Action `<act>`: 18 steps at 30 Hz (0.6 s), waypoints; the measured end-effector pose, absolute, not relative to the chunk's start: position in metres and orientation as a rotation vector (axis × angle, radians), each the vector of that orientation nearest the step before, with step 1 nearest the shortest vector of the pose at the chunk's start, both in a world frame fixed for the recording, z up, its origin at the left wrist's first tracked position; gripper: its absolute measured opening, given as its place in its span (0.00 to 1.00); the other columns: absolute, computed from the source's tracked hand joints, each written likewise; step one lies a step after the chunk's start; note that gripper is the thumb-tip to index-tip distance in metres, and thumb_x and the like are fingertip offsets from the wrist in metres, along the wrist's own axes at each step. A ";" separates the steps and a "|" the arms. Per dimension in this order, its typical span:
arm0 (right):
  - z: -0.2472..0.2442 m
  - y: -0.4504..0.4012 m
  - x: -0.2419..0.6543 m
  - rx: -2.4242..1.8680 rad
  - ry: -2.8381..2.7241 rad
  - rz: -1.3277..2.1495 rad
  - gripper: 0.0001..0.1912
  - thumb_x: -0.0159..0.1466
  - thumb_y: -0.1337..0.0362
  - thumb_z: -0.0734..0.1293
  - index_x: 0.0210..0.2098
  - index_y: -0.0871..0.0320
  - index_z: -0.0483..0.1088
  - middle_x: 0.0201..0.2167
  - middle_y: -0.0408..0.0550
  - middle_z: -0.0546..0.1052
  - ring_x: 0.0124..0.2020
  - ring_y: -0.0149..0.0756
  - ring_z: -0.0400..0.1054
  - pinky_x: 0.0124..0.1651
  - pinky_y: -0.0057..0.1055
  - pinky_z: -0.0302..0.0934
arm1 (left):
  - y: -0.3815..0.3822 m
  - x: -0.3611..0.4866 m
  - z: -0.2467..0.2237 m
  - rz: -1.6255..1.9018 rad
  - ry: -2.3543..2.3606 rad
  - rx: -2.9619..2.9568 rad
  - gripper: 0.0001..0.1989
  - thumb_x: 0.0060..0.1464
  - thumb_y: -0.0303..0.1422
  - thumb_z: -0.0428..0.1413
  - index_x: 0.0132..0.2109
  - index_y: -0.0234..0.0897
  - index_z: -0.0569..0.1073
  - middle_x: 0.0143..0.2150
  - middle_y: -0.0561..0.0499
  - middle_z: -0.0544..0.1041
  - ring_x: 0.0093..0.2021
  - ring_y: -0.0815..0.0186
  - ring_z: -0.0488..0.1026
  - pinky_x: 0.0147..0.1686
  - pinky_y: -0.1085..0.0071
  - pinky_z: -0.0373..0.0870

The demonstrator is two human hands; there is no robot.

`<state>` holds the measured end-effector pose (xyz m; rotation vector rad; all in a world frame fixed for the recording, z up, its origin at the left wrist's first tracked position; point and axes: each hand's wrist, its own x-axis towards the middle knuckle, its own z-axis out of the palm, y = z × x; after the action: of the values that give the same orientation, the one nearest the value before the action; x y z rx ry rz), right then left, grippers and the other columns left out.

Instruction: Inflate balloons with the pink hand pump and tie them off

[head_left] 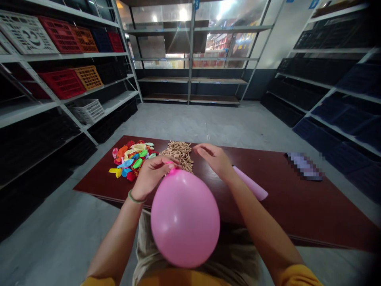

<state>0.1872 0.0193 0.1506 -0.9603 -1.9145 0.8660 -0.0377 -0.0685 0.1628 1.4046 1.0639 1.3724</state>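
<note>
A large inflated pink balloon (185, 220) hangs over my lap with its neck upward. My left hand (154, 171) pinches that neck between thumb and fingers. To the right, my right hand (212, 157) is raised above the table, apart from the balloon, fingers bent together; whether something small is between them cannot be made out. Behind my left hand lies a heap of uninflated balloons (133, 157) in many colours. Beside it is a pile of tan, string-like pieces (180, 153). A pink-purple cylinder (251, 184) lies right of my right forearm.
The dark red-brown table (297, 206) spans the view in front of me. A blurred, pixelated flat item (305, 166) lies at its right end. Shelves with crates (62, 81) stand left, more racks stand right, and a mostly bare metal rack (190, 79) stands behind.
</note>
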 end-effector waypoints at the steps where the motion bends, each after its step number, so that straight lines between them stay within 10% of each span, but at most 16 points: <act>1: 0.131 0.031 0.186 -1.046 -1.910 0.819 0.15 0.68 0.55 0.60 0.46 0.55 0.74 0.42 0.48 0.79 0.43 0.36 0.73 0.48 0.34 0.65 | -0.071 -0.041 0.156 1.341 1.089 1.380 0.08 0.53 0.37 0.63 0.33 0.37 0.79 0.39 0.45 0.81 0.38 0.60 0.78 0.42 0.64 0.73; 8: 0.023 0.075 0.164 -1.283 -2.082 0.681 0.12 0.65 0.65 0.61 0.44 0.56 0.75 0.41 0.48 0.80 0.40 0.36 0.72 0.44 0.32 0.64 | -0.067 -0.046 0.118 1.279 1.200 1.209 0.12 0.51 0.40 0.64 0.31 0.35 0.78 0.39 0.45 0.81 0.38 0.62 0.76 0.39 0.68 0.71; 18: 0.027 0.108 0.145 -1.269 -2.292 0.443 0.08 0.64 0.67 0.64 0.36 0.57 0.77 0.45 0.54 0.76 0.49 0.43 0.65 0.49 0.35 0.60 | -0.048 -0.049 0.100 1.361 1.174 1.062 0.12 0.50 0.40 0.64 0.32 0.35 0.77 0.38 0.48 0.79 0.35 0.65 0.75 0.39 0.69 0.70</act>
<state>0.1452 0.1077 0.0267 -1.2688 -2.2918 0.4431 -0.0487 -0.0484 0.0999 1.0619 1.1743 1.3607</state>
